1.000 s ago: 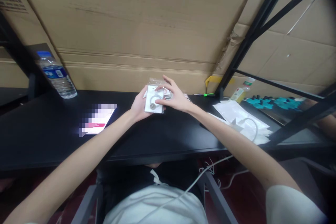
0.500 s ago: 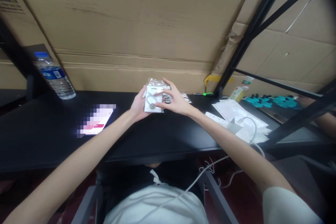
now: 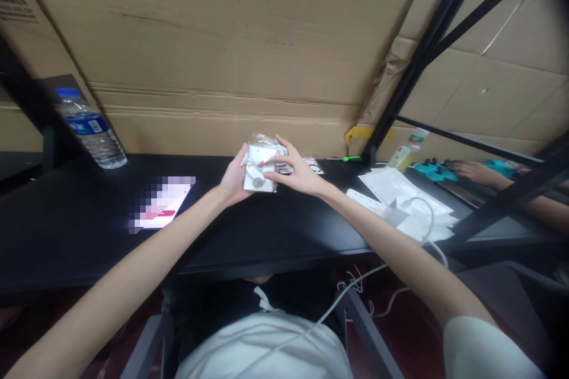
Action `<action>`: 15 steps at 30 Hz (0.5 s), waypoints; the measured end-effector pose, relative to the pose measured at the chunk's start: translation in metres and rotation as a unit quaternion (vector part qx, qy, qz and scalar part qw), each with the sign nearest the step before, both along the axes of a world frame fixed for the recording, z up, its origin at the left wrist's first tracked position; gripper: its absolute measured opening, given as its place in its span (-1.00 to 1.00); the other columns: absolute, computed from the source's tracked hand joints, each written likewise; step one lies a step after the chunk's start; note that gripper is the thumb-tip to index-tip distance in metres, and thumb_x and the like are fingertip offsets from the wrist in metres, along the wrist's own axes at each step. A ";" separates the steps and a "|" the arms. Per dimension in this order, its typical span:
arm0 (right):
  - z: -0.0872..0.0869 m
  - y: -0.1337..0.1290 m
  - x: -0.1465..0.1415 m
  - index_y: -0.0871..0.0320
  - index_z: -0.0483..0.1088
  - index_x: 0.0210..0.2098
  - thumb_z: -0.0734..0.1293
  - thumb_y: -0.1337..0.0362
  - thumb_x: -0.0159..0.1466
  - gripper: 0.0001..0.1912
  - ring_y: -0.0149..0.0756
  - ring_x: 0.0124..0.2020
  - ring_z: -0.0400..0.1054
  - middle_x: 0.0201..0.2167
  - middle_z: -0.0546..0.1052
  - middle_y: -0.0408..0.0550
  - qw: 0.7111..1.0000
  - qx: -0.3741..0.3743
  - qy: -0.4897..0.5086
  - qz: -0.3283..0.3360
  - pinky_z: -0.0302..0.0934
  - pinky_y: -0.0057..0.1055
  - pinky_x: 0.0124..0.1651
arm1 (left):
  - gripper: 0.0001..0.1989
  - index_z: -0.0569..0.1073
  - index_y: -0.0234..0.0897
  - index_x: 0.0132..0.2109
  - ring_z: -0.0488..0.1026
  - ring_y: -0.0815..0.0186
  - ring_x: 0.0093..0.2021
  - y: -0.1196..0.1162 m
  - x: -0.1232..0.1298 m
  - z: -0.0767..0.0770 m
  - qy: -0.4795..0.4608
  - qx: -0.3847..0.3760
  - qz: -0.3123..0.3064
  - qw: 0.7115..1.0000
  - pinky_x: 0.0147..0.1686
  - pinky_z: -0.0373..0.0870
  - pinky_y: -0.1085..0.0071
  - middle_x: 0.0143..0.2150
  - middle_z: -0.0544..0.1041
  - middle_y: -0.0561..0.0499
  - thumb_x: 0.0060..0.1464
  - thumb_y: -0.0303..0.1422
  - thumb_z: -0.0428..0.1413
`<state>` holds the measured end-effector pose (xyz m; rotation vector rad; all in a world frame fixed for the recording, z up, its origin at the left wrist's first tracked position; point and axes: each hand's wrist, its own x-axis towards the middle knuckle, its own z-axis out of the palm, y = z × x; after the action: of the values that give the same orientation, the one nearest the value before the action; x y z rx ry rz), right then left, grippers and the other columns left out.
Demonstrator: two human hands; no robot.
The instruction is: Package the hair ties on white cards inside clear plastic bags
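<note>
A small white card (image 3: 253, 168) with a thin cord and a round dark piece on it is held up above the black table, with clear plastic wrap (image 3: 264, 140) behind its top edge. My left hand (image 3: 234, 179) is wrapped round the card's left side and underside. At the right side, my right hand (image 3: 299, 172) has its fingers on the card, bent over its face and edge. More packets (image 3: 313, 165) with pale and dark parts lie behind the right hand, partly hidden by it.
A lit phone (image 3: 166, 204) and a water bottle (image 3: 95, 133) are on the left. On the right are a power strip (image 3: 364, 201), white bags (image 3: 398, 189), a drink bottle (image 3: 406, 153), teal pieces (image 3: 436, 172) and another person's hand (image 3: 480, 173). Cardboard (image 3: 231, 41) stands behind.
The other person's hand has moved left, onto the teal pieces. The card has shifted slightly within my hands; both my hands are nearly where they were.
</note>
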<state>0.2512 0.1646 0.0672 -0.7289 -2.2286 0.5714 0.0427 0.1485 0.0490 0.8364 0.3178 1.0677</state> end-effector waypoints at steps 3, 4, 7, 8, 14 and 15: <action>-0.001 0.001 0.000 -0.09 0.62 0.08 0.48 -0.10 0.34 -0.59 0.10 0.59 -0.07 0.62 -0.08 -0.10 1.000 -0.012 0.020 -0.013 0.28 0.16 0.39 | -0.35 0.37 -0.35 0.44 0.66 -0.08 0.05 0.001 0.001 0.000 0.011 0.003 0.012 1.000 0.09 0.57 -0.02 0.11 0.66 -0.34 0.51 -0.02 -0.18; -0.002 0.002 0.000 -0.07 0.60 0.10 0.49 -0.12 0.33 -0.56 0.10 0.59 -0.07 0.62 -0.07 -0.06 0.999 -0.010 0.030 -0.025 0.24 0.18 0.42 | -0.36 0.39 -0.36 0.43 0.67 -0.07 0.03 0.001 0.001 0.000 0.018 0.003 0.019 1.000 0.08 0.58 -0.01 0.10 0.67 -0.33 0.51 -0.02 -0.17; -0.006 0.006 -0.001 -0.03 0.50 0.23 0.46 -0.16 0.34 -0.43 0.06 0.61 -0.11 0.57 0.04 0.11 0.996 0.006 0.062 -0.061 0.07 0.20 0.51 | -0.35 0.43 -0.37 0.39 0.69 -0.05 -0.05 0.003 0.000 -0.002 0.038 0.001 0.031 0.999 0.04 0.60 0.01 0.05 0.69 -0.33 0.51 0.00 -0.17; -0.008 0.008 -0.001 -0.02 0.47 0.26 0.44 -0.17 0.35 -0.39 0.05 0.61 -0.11 0.56 0.08 0.15 0.995 0.010 0.071 -0.066 0.04 0.18 0.53 | -0.34 0.44 -0.38 0.38 0.70 -0.05 -0.08 0.003 0.000 -0.003 0.042 0.000 0.028 0.999 0.02 0.61 0.00 0.03 0.69 -0.33 0.51 0.01 -0.18; -0.012 0.013 -0.003 -0.04 0.49 0.26 0.34 -0.22 0.42 -0.42 0.03 0.58 -0.01 0.55 0.10 0.11 0.996 -0.001 0.068 -0.056 0.07 0.14 0.53 | -0.29 0.42 -0.42 0.39 0.70 -0.05 -0.19 0.003 -0.003 -0.005 0.048 0.006 -0.013 0.999 -0.09 0.64 0.00 -0.03 0.70 -0.36 0.50 0.04 -0.21; -0.011 0.013 -0.003 -0.05 0.50 0.25 0.32 -0.22 0.43 -0.43 0.04 0.57 0.02 0.56 0.10 0.09 0.996 -0.009 0.067 -0.052 0.13 0.14 0.50 | -0.28 0.42 -0.42 0.39 0.70 -0.06 -0.19 0.003 -0.003 -0.005 0.051 0.007 -0.018 0.999 -0.11 0.64 0.00 -0.03 0.70 -0.37 0.49 0.06 -0.22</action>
<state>0.2481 0.1778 0.0560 -0.7889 -2.0521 0.5722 0.0393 0.1514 0.0441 0.9075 0.3801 0.9968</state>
